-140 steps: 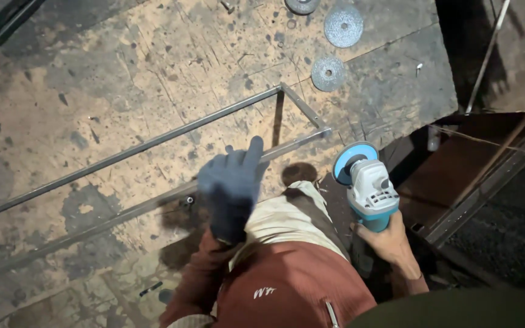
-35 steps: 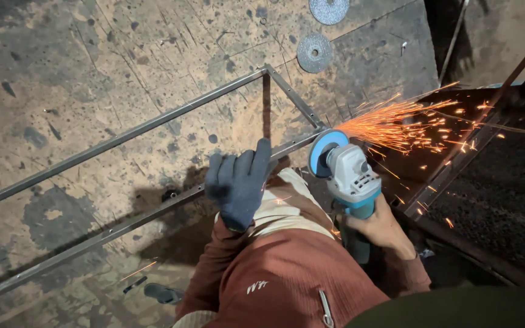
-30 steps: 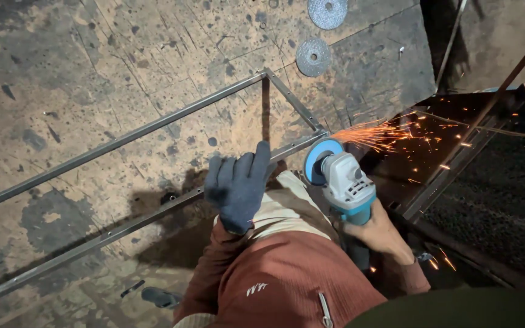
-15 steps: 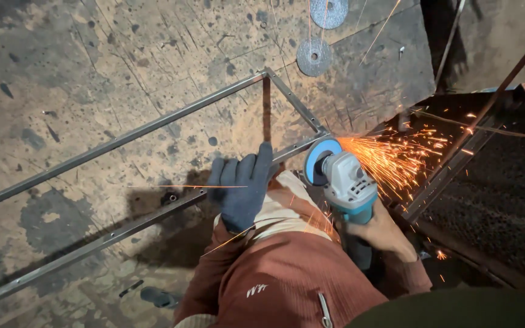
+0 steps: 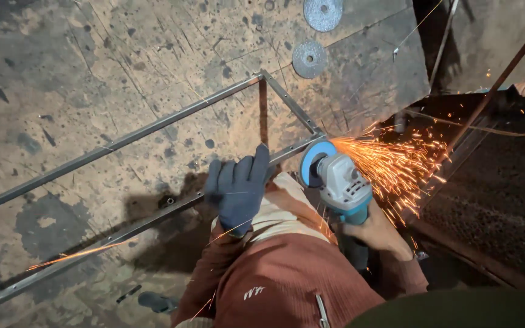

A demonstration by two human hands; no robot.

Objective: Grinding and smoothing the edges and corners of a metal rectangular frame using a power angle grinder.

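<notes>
A long rectangular metal frame (image 5: 153, 129) lies flat on a scarred wooden board. My left hand (image 5: 238, 189), in a dark blue glove, presses down on the frame's near bar close to its right corner. My right hand (image 5: 375, 231), bare, grips the body of a blue and grey angle grinder (image 5: 338, 182). The grinder's disc touches the frame's near right corner, and orange sparks (image 5: 396, 161) spray to the right. A few sparks streak left along the near bar.
Two round grinding discs (image 5: 309, 58) lie on the board beyond the frame. A dark metal grate and thin rods (image 5: 493, 85) stand at the right. A small dark object (image 5: 153, 300) lies near the bottom edge. My rust-red sleeves fill the lower centre.
The grinder moved from beside the frame onto its near right corner and has been throwing sparks for the last second. My left hand stays pressed on the near bar.
</notes>
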